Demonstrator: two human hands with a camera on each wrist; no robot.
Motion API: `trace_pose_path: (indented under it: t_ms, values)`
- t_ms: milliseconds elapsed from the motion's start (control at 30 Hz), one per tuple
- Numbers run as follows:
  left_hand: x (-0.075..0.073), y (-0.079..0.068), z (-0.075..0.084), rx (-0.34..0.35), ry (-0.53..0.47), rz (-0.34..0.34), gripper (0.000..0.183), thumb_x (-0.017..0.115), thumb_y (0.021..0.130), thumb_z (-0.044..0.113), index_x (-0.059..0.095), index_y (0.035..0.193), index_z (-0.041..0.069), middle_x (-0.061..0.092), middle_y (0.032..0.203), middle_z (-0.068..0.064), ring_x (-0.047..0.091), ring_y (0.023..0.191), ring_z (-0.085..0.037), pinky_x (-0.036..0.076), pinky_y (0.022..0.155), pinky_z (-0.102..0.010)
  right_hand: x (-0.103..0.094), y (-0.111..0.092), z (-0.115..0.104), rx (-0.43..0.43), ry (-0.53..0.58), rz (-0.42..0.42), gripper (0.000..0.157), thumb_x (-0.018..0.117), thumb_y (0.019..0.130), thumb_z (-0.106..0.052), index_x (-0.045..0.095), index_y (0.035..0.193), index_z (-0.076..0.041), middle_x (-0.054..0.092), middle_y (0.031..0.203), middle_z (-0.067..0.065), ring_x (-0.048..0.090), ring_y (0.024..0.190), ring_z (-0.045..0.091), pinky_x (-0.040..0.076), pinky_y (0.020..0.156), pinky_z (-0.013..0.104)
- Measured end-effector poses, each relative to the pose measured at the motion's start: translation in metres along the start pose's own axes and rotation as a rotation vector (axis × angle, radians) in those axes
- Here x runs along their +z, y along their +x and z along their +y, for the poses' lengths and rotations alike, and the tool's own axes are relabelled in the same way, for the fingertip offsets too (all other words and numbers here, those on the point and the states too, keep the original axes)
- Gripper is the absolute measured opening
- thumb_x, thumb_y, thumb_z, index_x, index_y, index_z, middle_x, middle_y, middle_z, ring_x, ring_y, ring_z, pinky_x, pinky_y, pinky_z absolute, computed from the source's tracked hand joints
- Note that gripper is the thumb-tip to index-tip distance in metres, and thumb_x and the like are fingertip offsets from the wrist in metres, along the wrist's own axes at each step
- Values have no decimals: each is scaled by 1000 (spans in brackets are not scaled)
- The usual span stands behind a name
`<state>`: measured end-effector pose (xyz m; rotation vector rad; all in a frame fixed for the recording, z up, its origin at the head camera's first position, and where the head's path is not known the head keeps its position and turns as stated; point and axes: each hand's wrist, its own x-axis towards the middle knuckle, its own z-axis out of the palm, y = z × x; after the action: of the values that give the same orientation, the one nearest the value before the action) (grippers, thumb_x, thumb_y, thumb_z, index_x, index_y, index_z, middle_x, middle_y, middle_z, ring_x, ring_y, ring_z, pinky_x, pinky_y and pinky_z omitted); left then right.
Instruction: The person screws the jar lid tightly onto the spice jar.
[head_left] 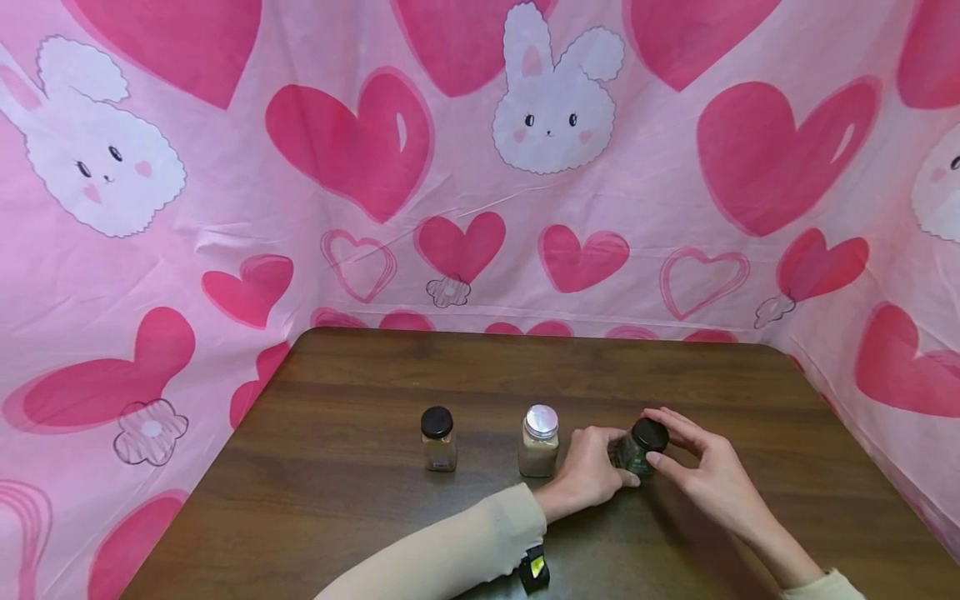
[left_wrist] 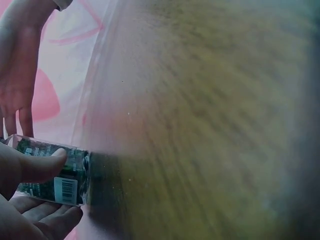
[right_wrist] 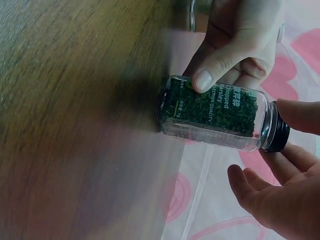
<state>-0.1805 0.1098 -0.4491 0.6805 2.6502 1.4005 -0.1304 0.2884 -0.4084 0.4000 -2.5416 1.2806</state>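
Observation:
A glass jar of chopped parsley (right_wrist: 215, 117) stands on the table toward the right, dark green flakes behind its label. Around its body my left hand (head_left: 588, 468) grips, thumb on one face and fingers on the opposite side. The black lid (right_wrist: 278, 129) sits on the jar's neck, and my right hand (head_left: 716, 479) pinches it between thumb and fingers. In the left wrist view a barcode (left_wrist: 66, 190) shows on the jar's back. Just left of my left hand is a jar with a silvery top (head_left: 542, 422) and pale beige contents.
Farther left stands another jar with a black lid (head_left: 438, 433) and brownish contents. The brown wooden table (head_left: 360, 392) is bordered by pink cloth (head_left: 465, 183) with hearts and rabbits. A small black device (head_left: 534, 570) is at my left sleeve (head_left: 450, 542).

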Motion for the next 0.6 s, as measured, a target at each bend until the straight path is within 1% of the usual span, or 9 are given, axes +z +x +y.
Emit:
trace_pose_path:
  t_ms: [200,333,433,500,600]
  values:
    - [0,1,0,-6,-13,-14,49,98,73,7,80,118,13,77,103,9,66,90,2,52,80,-16,-2,-2,-4,8,-20,-14,51,82,91,-4,67,139,-7,58,146,23,58,115,-4,46,92,10]
    - [-1,1,-1,5,7,-10,51,99,72,8,80,118,14,77,102,9,66,89,2,51,80,-15,-2,-2,-4,-1,-33,-10,51,83,91,-5,67,139,-7,59,146,22,58,115,-5,46,92,10]
    - [-2,0,0,19,31,-10,58,101,70,10,78,122,14,77,105,9,66,91,2,51,81,-15,-2,-3,-4,-9,-34,-5,52,83,90,-4,67,140,-7,60,146,20,59,115,-3,46,93,11]
    - [-3,-1,1,31,41,-9,64,101,69,11,75,128,13,76,108,9,66,95,1,51,83,-16,-2,-3,-3,-12,-31,-2,53,83,90,-3,67,140,-7,60,145,19,60,114,-2,45,93,10]
    - [-4,-3,3,42,42,4,77,102,69,15,68,138,10,74,114,8,65,102,-1,50,89,-17,-3,-3,-3,-16,-26,4,55,84,89,-4,66,140,-7,61,144,19,58,117,-4,45,93,10]
